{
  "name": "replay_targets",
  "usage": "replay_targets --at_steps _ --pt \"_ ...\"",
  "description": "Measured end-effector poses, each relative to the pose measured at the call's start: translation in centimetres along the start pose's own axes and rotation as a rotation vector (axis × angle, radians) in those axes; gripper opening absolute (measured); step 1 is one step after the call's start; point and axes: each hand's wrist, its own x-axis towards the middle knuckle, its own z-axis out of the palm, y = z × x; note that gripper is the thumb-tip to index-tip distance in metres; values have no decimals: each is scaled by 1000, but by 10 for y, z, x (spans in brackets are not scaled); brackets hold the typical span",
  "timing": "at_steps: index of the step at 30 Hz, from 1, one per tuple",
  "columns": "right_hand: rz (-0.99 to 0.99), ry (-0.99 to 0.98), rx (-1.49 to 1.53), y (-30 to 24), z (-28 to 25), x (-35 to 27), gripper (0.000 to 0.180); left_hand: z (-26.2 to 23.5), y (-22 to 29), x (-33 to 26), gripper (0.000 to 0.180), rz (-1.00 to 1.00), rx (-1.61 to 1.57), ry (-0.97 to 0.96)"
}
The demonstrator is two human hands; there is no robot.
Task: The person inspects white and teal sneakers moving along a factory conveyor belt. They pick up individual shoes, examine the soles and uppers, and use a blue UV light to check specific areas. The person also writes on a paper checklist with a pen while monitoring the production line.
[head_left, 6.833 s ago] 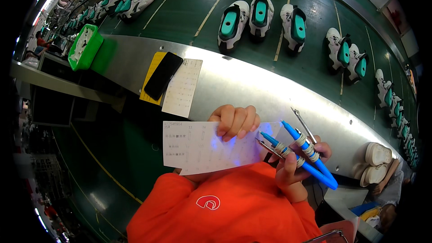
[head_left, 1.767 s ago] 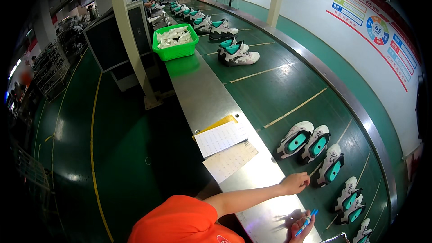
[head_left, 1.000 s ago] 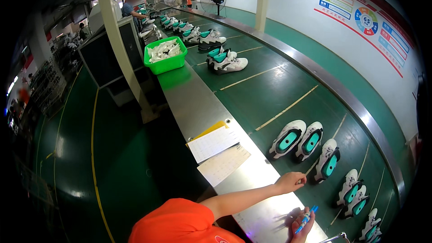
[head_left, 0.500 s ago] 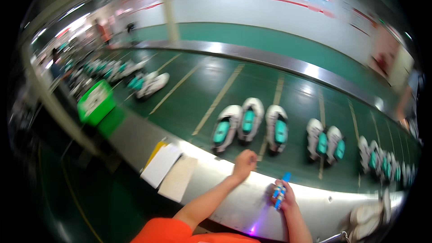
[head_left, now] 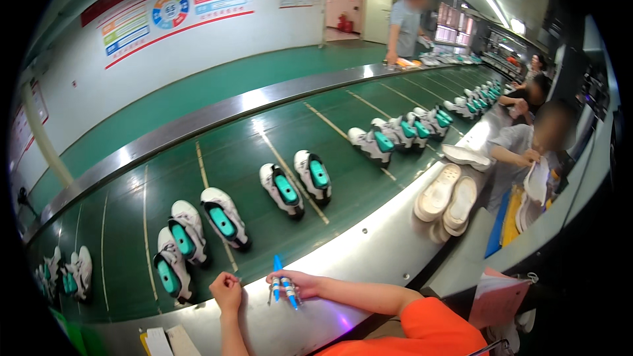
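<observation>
My left hand (head_left: 227, 291) rests as a closed fist on the steel edge (head_left: 369, 250) of the conveyor, holding nothing that I can see. Just to its right, my right hand (head_left: 295, 285) grips several blue pens (head_left: 282, 283) with their tips pointing up toward the belt; a violet glow shows on the steel beside it. Directly beyond both hands, white shoes with teal lasts (head_left: 222, 218) lie in pairs on the green belt (head_left: 277, 151). My orange sleeve (head_left: 435, 326) fills the lower right.
Papers (head_left: 165, 341) lie on the steel at lower left. Pale shoe soles (head_left: 448, 196) are stacked on the edge to the right, where a seated person (head_left: 527, 151) handles one. More people stand far along the line. A steel rail borders the belt's far side.
The view has swung to the right along the line. The green bin has left the picture. My left hand has drawn back from the belt to a fist beside my right hand.
</observation>
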Motion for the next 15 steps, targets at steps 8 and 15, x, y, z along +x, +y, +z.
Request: replay_targets --at_steps 8,15 --pt "-25 -38 21 3 -9 5 23 -1 4 -1 9 36 4 -8" --pt "-28 -10 19 2 -5 4 22 -4 9 -2 8 72 44 -25"
